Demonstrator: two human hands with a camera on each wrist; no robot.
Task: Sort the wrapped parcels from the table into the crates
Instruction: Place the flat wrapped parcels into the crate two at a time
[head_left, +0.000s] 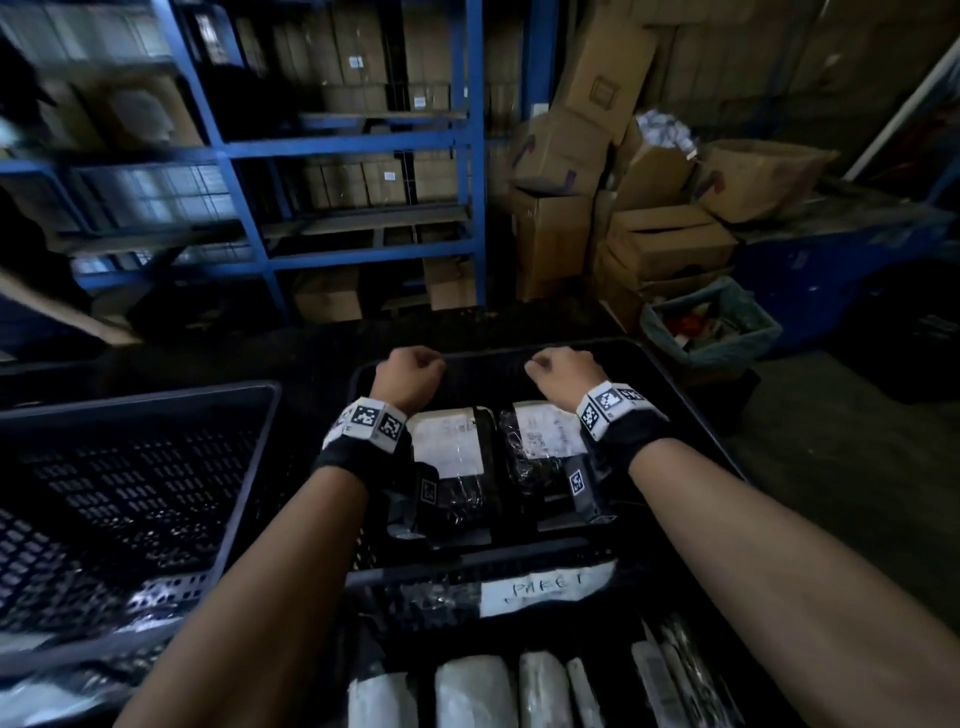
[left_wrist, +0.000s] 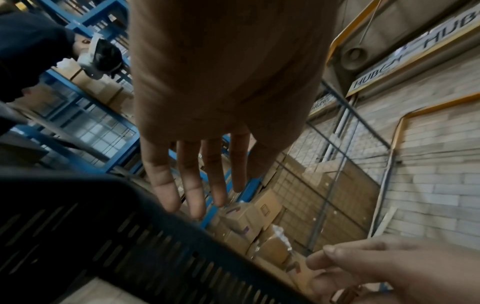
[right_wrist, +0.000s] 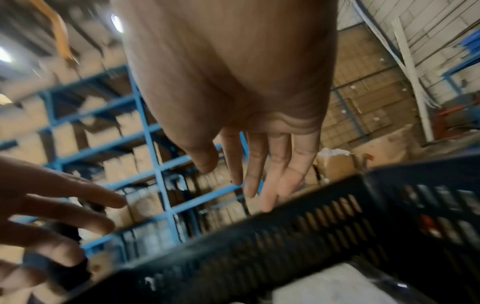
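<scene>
Two black-wrapped parcels with white labels (head_left: 451, 457) (head_left: 540, 446) lie side by side in the black crate (head_left: 675, 395), which carries a white tag (head_left: 545, 592) on its near wall. My left hand (head_left: 415, 366) (left_wrist: 192, 185) and right hand (head_left: 558, 364) (right_wrist: 259, 176) hover over the crate's far rim, beyond the parcels. The wrist views show the fingers of both hanging straight and relaxed, holding nothing. Several white and black wrapped parcels (head_left: 472, 691) lie on the table at the bottom edge.
A second black slotted crate (head_left: 130, 467) stands to the left. Blue shelving (head_left: 358, 145) with cartons is behind, stacked cardboard boxes (head_left: 665, 244) and a lined bin (head_left: 711, 322) at the right. A person in dark clothes (left_wrist: 31, 57) is at the left.
</scene>
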